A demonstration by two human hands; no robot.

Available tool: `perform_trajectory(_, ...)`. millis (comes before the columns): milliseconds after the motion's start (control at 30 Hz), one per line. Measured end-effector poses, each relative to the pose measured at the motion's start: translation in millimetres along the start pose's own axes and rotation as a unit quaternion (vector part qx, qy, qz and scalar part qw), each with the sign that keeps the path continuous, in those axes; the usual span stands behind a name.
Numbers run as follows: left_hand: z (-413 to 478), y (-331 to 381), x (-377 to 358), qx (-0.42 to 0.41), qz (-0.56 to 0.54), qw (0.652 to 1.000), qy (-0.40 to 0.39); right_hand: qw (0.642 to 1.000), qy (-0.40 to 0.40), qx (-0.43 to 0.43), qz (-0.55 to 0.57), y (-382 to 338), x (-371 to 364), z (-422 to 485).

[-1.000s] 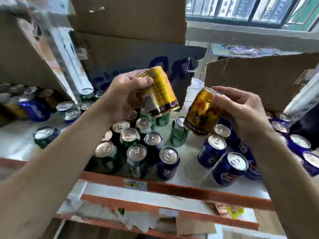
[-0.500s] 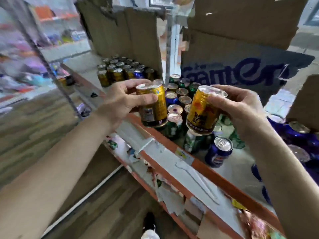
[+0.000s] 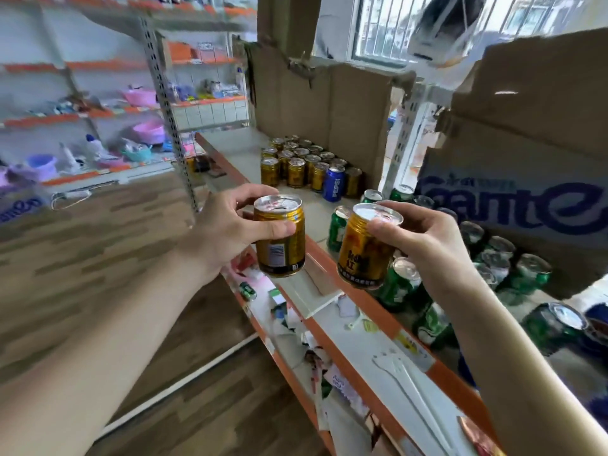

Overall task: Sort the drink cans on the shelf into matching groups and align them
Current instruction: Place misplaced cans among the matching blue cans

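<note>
My left hand (image 3: 227,230) grips a gold can (image 3: 279,240) upright, in the air over the shelf's orange front edge (image 3: 332,274). My right hand (image 3: 424,240) holds a second gold can (image 3: 363,251), tilted slightly, beside the first. Further along the shelf stands a group of several gold cans (image 3: 296,161) in rows, with one blue Pepsi can (image 3: 333,183) among them. Green cans (image 3: 401,284) crowd the shelf under and behind my right hand. Blue cans (image 3: 595,320) show at the far right, partly hidden.
Cardboard sheets (image 3: 329,103) back the shelf, and a printed cardboard box (image 3: 526,192) stands at the right. A lower shelf (image 3: 362,350) holds paper scraps and white plastic strips. Across the wooden floor (image 3: 115,258) stands another rack with plastic basins (image 3: 148,131).
The view has swung left along the shelf, so the gold group is now ahead. Both hands keep their gold cans, and both cans have come more upright and moved left.
</note>
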State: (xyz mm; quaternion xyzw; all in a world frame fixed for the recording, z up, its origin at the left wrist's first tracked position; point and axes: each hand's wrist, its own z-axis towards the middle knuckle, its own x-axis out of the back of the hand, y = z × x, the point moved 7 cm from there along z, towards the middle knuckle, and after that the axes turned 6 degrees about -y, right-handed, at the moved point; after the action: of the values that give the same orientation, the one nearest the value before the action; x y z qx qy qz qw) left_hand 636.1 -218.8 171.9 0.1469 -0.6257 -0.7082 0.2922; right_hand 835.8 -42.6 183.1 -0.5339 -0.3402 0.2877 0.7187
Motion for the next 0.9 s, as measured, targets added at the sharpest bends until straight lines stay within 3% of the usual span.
perform_trajectory(367, 58, -37, 131, 0.005, 0.023, 0.999, -0.036, 0.999, 0.030, 0.003, -0.012, 0, -120, 92)
perform_trajectory(567, 85, -56, 208, -0.001, 0.049, 0.999, -0.015, 0.999, 0.051, -0.001, 0.007, 9, -187, 136)
perform_trajectory(900, 138, -105, 262, 0.019, 0.051, 0.998, -0.032, 0.998, 0.045, -0.028, -0.013, 35, -242, 193)
